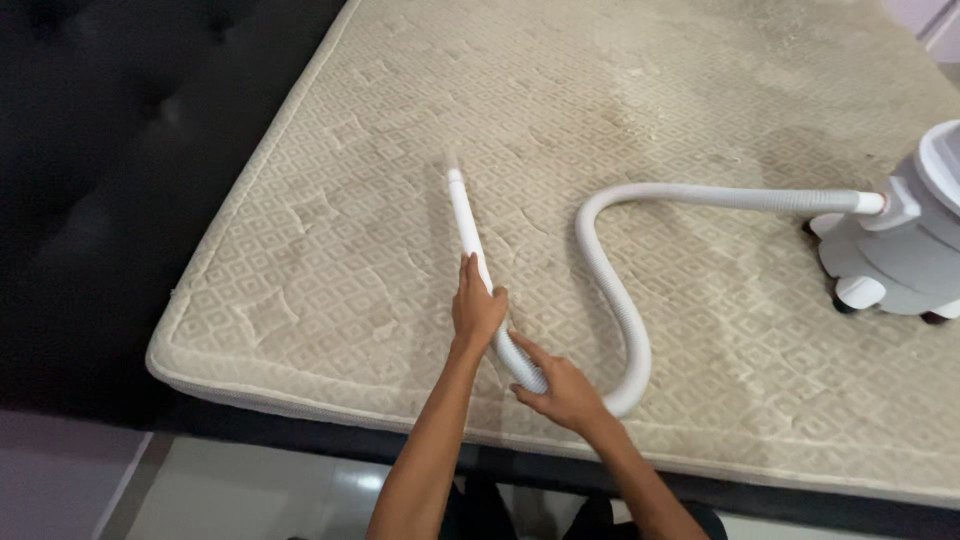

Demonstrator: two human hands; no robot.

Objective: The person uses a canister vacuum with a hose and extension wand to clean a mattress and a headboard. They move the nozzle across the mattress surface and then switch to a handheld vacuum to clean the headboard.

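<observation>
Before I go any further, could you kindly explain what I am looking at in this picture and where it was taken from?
The picture comes from a camera worn on a person's head, looking down at their own two bare hands. Below them lies a bare beige quilted mattress with a diamond pattern, stained darker in places, resting on a black bed frame with a black tufted headboard at the left. On the mattress at the right stands a white canister vacuum cleaner on small wheels. A white ribbed flexible hose curves from it across the mattress to a straight white rigid tube whose tip rests on the mattress. The left hand grips the rigid tube; the right hand holds the ribbed hose just behind it. Pale floor tiles show below.
</observation>
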